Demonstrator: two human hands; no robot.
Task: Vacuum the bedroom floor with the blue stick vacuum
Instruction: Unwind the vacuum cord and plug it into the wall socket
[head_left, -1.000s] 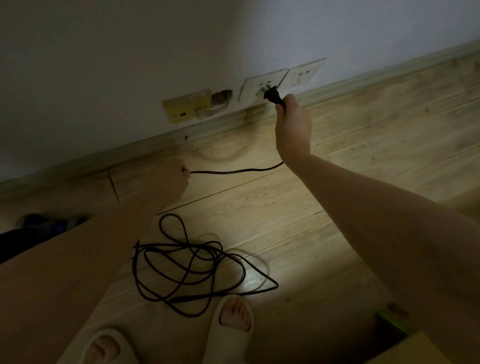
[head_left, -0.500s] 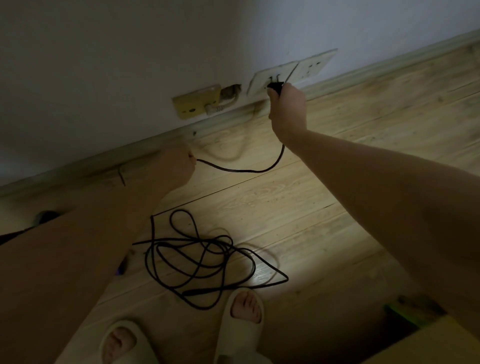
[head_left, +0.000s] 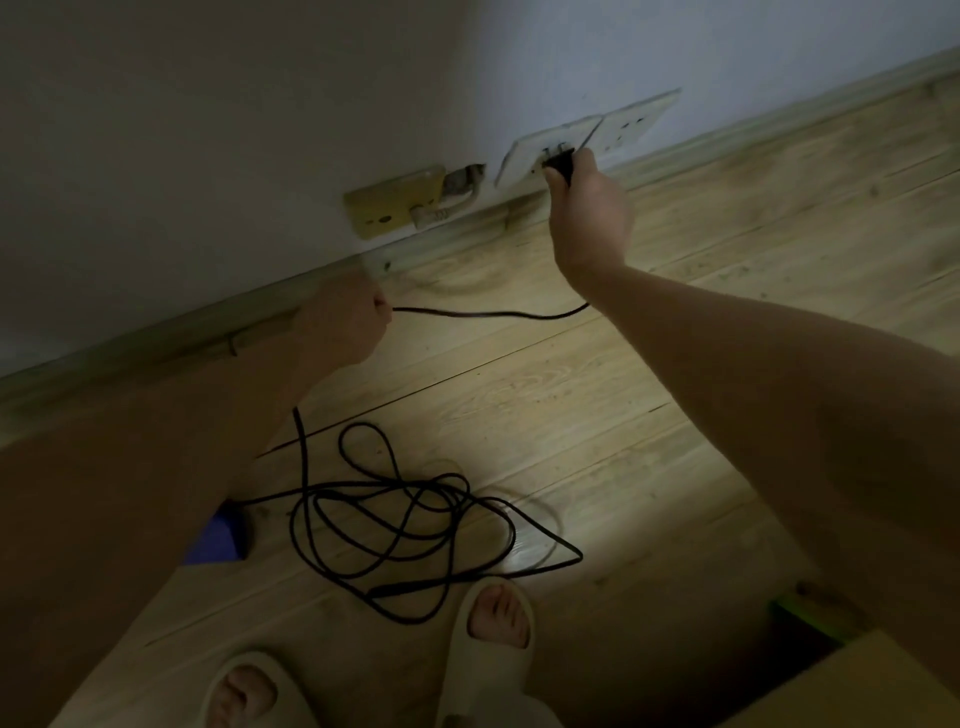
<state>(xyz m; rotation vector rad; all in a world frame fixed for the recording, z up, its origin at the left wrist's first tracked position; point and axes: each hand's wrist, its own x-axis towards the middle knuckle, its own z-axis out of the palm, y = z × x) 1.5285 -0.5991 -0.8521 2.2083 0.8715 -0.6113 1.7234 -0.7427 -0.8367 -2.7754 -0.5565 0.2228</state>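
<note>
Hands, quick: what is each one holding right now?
Left hand: fingers curled round the black cord.
Right hand: fingers pinching the black plug at the white wall socket.

Pale slippers (head_left: 483, 654), yellowed wall plate (head_left: 395, 205)

I see a dim room; a pale wall (head_left: 208, 104) fills the view from nine to one o'clock; a skirting board (head_left: 779, 111) runs along its foot; low on the wall sit two white sockets (head_left: 631, 117) at twelve and a yellowed plate (head_left: 389, 205) at eleven; the wood-plank floor (head_left: 675, 415) catches a bright patch near six; a cardboard box (head_left: 857, 686) stands at five.
</note>
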